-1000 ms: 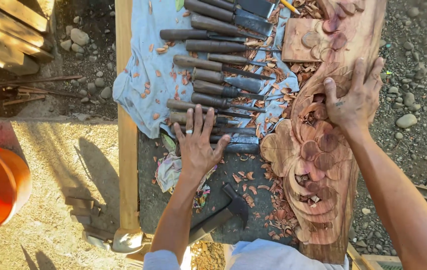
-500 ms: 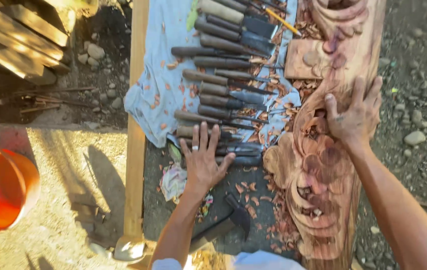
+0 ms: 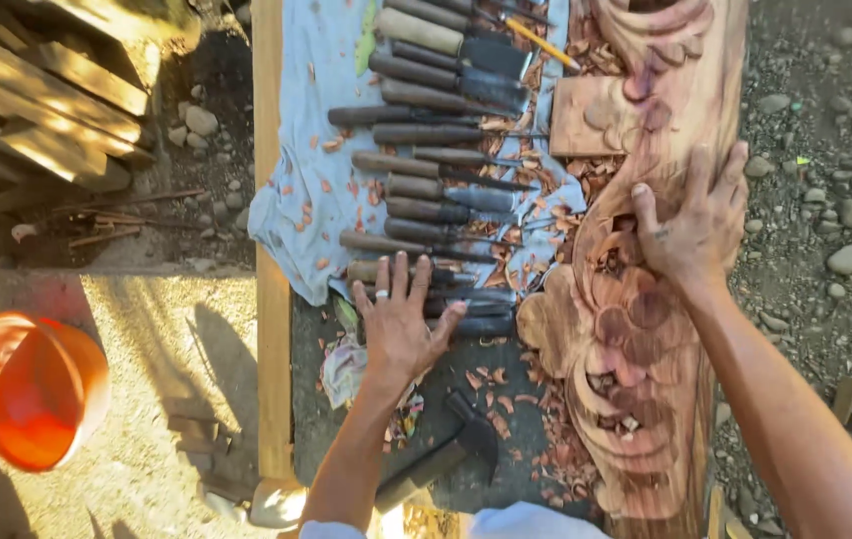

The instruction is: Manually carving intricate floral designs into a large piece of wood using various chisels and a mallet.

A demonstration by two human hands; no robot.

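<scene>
My left hand (image 3: 401,321) lies flat with fingers spread on the nearest wooden-handled chisels (image 3: 426,215), a row of several laid out on a pale blue cloth (image 3: 306,190). A ring shows on one finger. My right hand (image 3: 693,225) rests open, palm down, on a reddish carved wood panel (image 3: 635,329) with scrolls and round shapes. Neither hand grips anything. Wood chips (image 3: 501,384) lie scattered between the chisels and the carving.
A dark hammer-like mallet (image 3: 456,454) lies near my left forearm beside a crumpled rag (image 3: 341,369). A wooden beam (image 3: 271,299) edges the bench on the left. An orange bucket (image 3: 31,389) stands at far left, planks (image 3: 36,90) top left, gravel (image 3: 825,200) at right.
The view has shifted slightly, so everything sits a little lower and rightward. My left hand stays spread on the chisels; my right hand stays on the carving.
</scene>
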